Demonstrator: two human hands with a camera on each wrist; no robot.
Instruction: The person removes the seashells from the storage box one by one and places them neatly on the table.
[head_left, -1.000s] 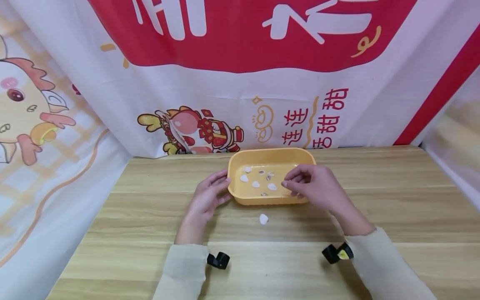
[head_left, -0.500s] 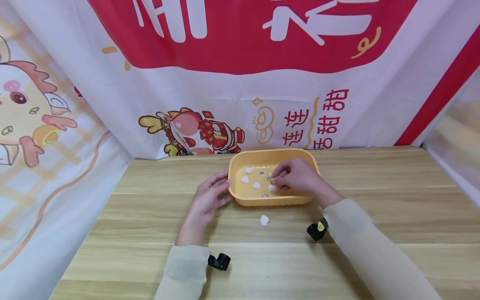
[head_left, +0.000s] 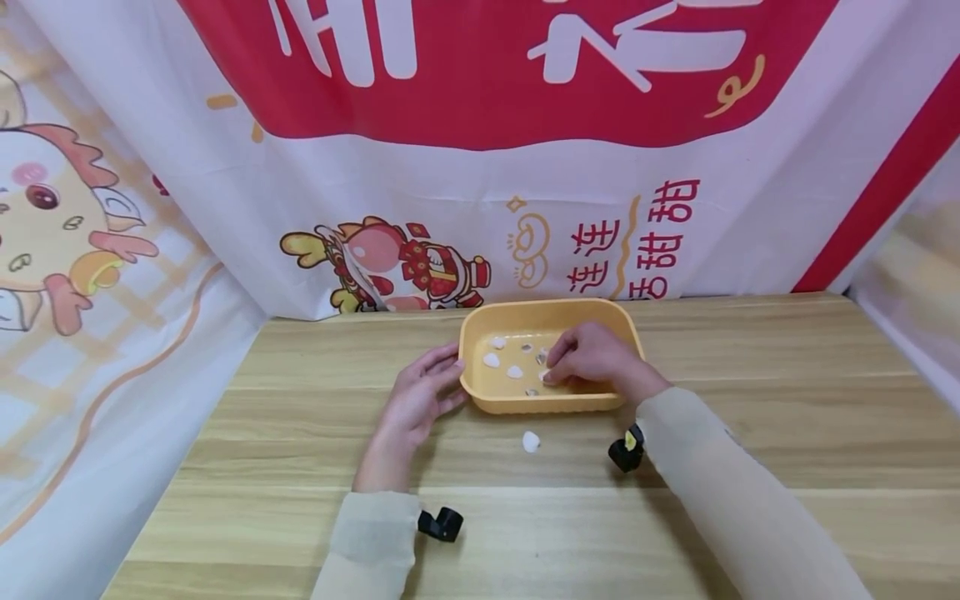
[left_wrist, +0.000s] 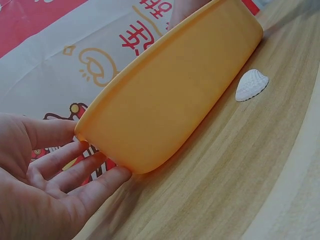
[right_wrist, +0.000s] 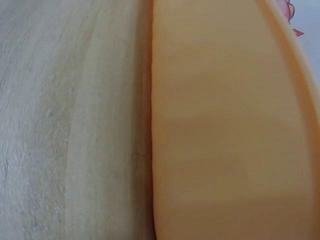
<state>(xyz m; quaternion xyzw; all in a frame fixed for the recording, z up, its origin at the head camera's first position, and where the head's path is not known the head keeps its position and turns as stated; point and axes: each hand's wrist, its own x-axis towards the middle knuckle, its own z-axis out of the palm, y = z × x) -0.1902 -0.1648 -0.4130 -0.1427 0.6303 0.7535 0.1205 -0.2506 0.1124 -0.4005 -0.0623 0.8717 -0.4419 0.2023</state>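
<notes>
A yellow tub [head_left: 517, 403] stands on the table. In it lie several white seashells [head_left: 491, 360] and small greyish, shiny pieces [head_left: 532, 392] too small to identify. My left hand [head_left: 412, 398] steadies the tub's left end; the left wrist view shows the fingertips [left_wrist: 120, 173] touching its outer wall and rim. Inside the tub, my right hand [head_left: 592, 354] has its curled fingers and thumb on a white seashell [head_left: 543, 379] at the bottom, partly hidden by the fingertips. Another white seashell [left_wrist: 252, 85] lies on the table in front of the tub.
The wooden table [head_left: 525, 533] meets a printed cloth [head_left: 420, 175] close behind the tub. More cloth hangs at both sides. Only the tub's outer wall [right_wrist: 225, 125] and tabletop fill the right wrist view; the right hand is out of it.
My right hand has moved left and down into the tub, from its right side to the seashell near the middle. The left hand and the tub keep their places.
</notes>
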